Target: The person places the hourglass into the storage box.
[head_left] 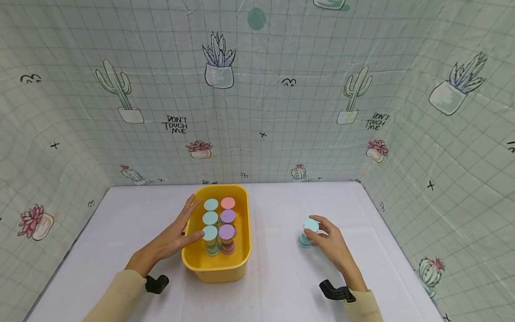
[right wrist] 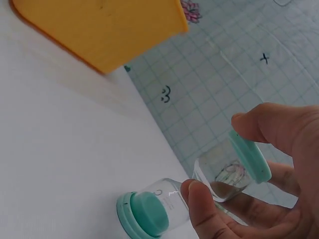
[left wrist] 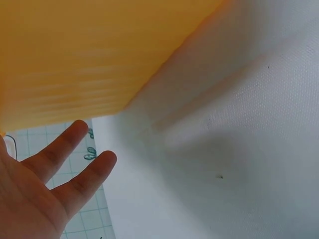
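Note:
My right hand (head_left: 333, 245) holds a sand timer (head_left: 310, 225) by its upper part, right of the yellow bin. In the right wrist view, the timer has clear glass with a narrow waist, a teal cap (right wrist: 251, 157) at each end and teal sand. Its lower end is close over the white table. My left hand (head_left: 170, 239) rests at the bin's left rim with fingers spread, the thumb reaching over the rim beside a teal-capped timer (head_left: 209, 233). Straight fingers (left wrist: 87, 181) show beside the bin wall in the left wrist view.
The yellow bin (head_left: 223, 276) holds two rows of sand timers: teal caps on the left, a pink cap (head_left: 228, 203) and purple caps (head_left: 227, 231) on the right. Cloth printed with cacti (head_left: 261, 112) hangs behind and along both sides of the white table (head_left: 277, 277).

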The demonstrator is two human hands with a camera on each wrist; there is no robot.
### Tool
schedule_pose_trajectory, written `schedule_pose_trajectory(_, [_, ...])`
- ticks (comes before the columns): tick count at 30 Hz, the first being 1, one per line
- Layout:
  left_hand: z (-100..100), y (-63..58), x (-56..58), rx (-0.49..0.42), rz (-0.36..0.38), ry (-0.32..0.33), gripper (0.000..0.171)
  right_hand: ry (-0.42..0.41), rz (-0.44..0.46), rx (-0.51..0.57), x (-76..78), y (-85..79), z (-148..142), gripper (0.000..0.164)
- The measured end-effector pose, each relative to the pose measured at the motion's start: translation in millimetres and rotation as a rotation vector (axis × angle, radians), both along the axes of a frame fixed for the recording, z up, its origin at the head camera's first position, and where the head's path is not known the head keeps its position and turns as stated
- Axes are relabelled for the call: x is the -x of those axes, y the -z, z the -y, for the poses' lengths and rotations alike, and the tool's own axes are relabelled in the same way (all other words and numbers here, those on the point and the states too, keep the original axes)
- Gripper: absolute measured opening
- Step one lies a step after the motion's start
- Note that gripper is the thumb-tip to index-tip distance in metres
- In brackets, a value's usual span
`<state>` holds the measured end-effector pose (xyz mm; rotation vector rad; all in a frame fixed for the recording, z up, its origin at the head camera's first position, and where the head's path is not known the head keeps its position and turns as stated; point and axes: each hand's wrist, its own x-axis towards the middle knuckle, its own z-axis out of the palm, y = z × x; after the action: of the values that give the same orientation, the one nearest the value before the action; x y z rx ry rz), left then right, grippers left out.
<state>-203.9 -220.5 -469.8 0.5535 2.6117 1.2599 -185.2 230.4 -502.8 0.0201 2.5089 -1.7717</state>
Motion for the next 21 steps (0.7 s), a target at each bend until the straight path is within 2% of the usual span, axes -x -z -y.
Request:
schedule_pose_trajectory(6, [0.5,-1.1,0.4,0.006,-0.008,0.003,0.09,-0.066,0.004,0.023,6.2,-2.9,21.9,0.057])
schedule_pose_trajectory(11, [1.0,-0.8,0.5,0.003,-0.013,0.005,0.091,-0.139,-0.02,0.016,11.6,-14.2,40.3,0.056])
schedule_pose_trajectory(15, [1.1,0.5,1.3,0.0,-0.008,-0.001,0.09,-0.222,-0.077,-0.002,15.4,-34.6,54.3,0.054])
schedule_pose_trajectory(21, [2.2,1.0,0.7,0.001,-0.012,0.001,0.089,-0.349,-0.183,0.031,12.3,-79.5,74.0,0.05])
